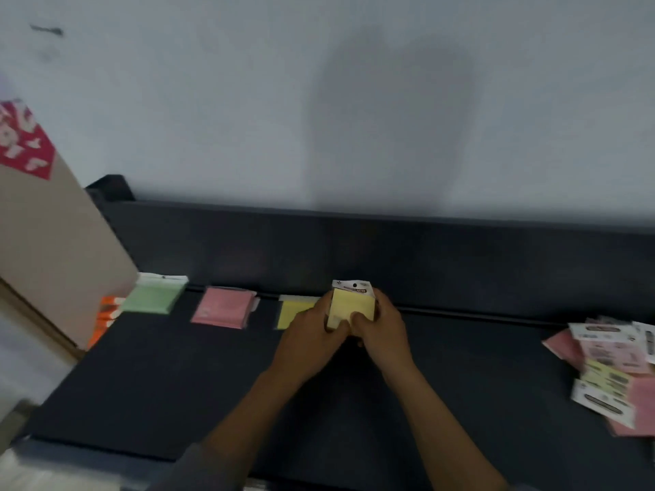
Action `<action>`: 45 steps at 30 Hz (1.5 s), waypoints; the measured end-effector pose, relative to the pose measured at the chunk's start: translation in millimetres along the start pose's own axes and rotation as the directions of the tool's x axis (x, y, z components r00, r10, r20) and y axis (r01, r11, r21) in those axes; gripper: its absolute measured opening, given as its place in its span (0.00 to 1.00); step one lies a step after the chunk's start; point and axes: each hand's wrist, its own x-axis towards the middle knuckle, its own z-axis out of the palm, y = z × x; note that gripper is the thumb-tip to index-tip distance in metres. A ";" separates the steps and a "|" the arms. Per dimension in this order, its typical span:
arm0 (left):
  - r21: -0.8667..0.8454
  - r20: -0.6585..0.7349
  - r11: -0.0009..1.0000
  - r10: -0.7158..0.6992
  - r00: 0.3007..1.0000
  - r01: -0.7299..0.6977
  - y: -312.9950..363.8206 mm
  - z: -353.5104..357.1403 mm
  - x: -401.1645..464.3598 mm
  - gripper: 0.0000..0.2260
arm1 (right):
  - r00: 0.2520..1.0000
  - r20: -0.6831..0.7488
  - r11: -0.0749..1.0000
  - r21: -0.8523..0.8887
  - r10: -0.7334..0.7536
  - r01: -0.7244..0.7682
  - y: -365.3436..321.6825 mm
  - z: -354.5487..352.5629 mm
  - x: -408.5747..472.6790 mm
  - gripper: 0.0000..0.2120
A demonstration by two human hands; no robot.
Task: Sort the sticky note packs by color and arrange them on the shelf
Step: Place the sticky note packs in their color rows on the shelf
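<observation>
Both hands, left hand [312, 322] & right hand [379, 322], have fingers clamped on a yellow pack [351, 306], header reading "NOTE", held just above the dark shelf [177, 384] beside another yellow pack [292, 311].

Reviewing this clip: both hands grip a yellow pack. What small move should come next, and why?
Probably set the yellow pack, held by the left hand and right hand, onto the yellow pile just to its left; green pile and pink pile are other colors.

A pale grey wall [248, 101] stood behind, dimly lit. A soft shadow [390, 118] lay across it. A cardboard box [53, 249] leaned at left.
</observation>
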 end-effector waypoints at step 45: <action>0.257 0.000 0.925 0.290 0.957 -0.281 -5.4 13.8 16.7 0.05 | 0.937 -0.260 0.902 -0.417 -0.235 0.110 -6.4 9.2 -8.7 0.13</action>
